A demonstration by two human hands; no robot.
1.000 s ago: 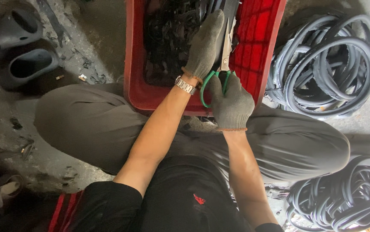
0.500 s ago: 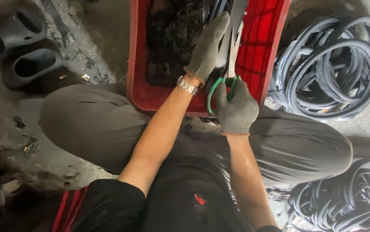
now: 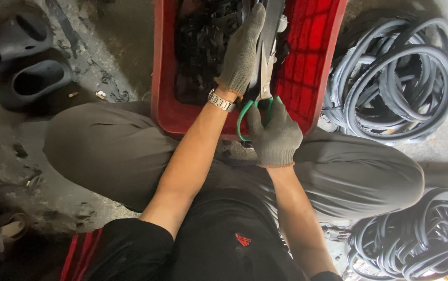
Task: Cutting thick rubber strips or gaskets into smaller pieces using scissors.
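Note:
My right hand [image 3: 275,136], in a grey knit glove, grips green-handled scissors [image 3: 262,88] whose blades point away from me over a red plastic crate [image 3: 317,57]. My left hand [image 3: 242,52], also gloved and with a metal watch at the wrist, holds a dark rubber strip [image 3: 273,21] against the blades. Black rubber scraps [image 3: 203,47] fill the left part of the crate. I am squatting, with the crate between my knees.
A pile of grey rubber seal loops [image 3: 395,78] lies right of the crate, and another pile [image 3: 421,239] sits at the lower right. A pair of dark clogs [image 3: 21,62] stands at the upper left on a dirty concrete floor.
The view has shifted slightly; my hands and the scissors stay over the crate. My left hand has slid further up the strip, away from me.

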